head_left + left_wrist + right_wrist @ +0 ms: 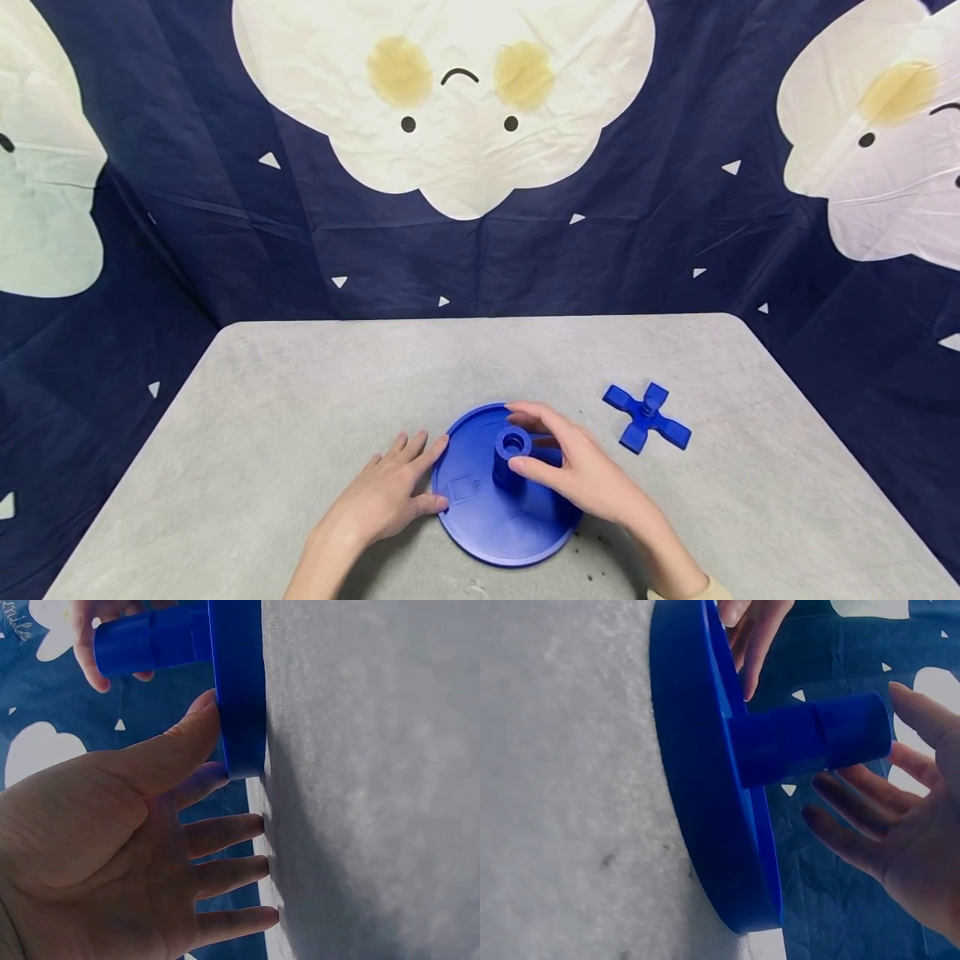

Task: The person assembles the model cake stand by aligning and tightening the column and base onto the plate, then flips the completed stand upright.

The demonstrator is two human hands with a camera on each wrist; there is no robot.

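A round blue base (480, 533) with a raised rim lies flat on the table, and a hollow blue tube (507, 471) stands upright from it. At the base's left edge, my left hand (386, 496) is spread, its thumb and index finger touching the rim. The other fingertips of that hand reach down to the tabletop in the left wrist view. My right hand (585, 471) hovers over the base's right side, its fingers and thumb loosely spread about the tube's top. In the right wrist view the thumb tip comes right beside the tube's upper end.
A blue four-armed cross piece (648, 417) with a small central peg lies on the table to the right, beyond my right hand. Dark specks dot the grey table (262, 433) near the base. Dark blue cloth (480, 267) printed with clouds surrounds the table's back and sides.
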